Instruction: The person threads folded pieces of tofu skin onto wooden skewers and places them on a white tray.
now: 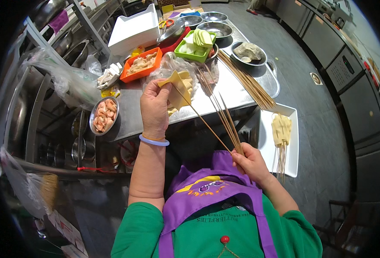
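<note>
Between the thumb and fingers of my left hand (156, 103) is a folded sheet of tofu skin (178, 95). One bamboo skewer (206, 124) reaches from that sheet down to my right hand (249, 161). The same right hand grips several more bamboo skewers (224, 116), their points fanned up and away from me. Behind the held sheet, more folded pale yellow sheets (186, 82) lie in a clear plastic bag (169, 63) on the steel table (128, 113). To my right, threaded skewers of yellow sheets (281, 129) rest in a white tray (295, 145).
A bowl of shrimp (104, 116) stands at the table's left edge. Farther back are an orange tray of meat (141, 64), a green basket of sliced vegetable (193, 48), stacked white trays (135, 29) and steel bowls (217, 29). Loose skewers (246, 80) lie at the right.
</note>
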A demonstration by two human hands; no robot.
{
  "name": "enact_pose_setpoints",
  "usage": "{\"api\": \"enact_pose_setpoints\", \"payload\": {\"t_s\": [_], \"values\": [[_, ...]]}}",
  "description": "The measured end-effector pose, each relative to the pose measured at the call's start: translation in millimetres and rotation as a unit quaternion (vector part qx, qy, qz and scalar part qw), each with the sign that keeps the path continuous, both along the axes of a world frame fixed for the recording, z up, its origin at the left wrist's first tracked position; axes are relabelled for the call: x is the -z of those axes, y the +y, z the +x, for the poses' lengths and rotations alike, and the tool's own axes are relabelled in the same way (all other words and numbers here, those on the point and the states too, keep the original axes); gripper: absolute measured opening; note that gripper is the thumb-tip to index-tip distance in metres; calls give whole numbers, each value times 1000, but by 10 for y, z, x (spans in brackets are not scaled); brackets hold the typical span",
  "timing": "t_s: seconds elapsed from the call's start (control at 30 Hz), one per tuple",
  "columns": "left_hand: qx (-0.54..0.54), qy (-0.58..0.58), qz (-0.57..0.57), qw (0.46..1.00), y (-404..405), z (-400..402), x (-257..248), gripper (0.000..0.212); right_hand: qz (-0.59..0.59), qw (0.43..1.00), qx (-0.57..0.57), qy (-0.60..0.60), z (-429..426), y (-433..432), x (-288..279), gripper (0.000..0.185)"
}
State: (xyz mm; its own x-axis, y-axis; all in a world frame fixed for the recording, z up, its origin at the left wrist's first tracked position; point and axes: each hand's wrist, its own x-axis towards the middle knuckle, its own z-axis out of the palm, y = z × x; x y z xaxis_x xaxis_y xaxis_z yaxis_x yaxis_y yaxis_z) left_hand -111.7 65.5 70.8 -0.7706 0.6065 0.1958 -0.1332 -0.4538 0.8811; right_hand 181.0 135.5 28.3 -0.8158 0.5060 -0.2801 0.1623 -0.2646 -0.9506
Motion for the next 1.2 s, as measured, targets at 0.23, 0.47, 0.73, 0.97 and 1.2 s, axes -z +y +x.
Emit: {"api": "enact_pose_setpoints", "payload": {"t_s": [0.23, 0.47, 0.73, 0.97, 1.2], "values": [[46, 63, 41, 996, 5, 305, 179, 41, 7, 1000, 8, 29, -199, 59, -56, 11], [58, 150, -144, 976, -194, 282, 791, 26, 10, 1000, -7, -1, 135, -25, -150, 9], [130, -75, -107, 983, -155, 188, 649, 24, -48, 997, 14, -59, 558, -124, 220, 9], [128, -81, -101, 983, -167, 227, 585, 23, -29, 996, 11, -89, 566, -94, 225, 9], [136, 182, -174, 958, -129, 602, 755, 30, 35, 994, 21, -106, 317, -24, 250, 9]]}}
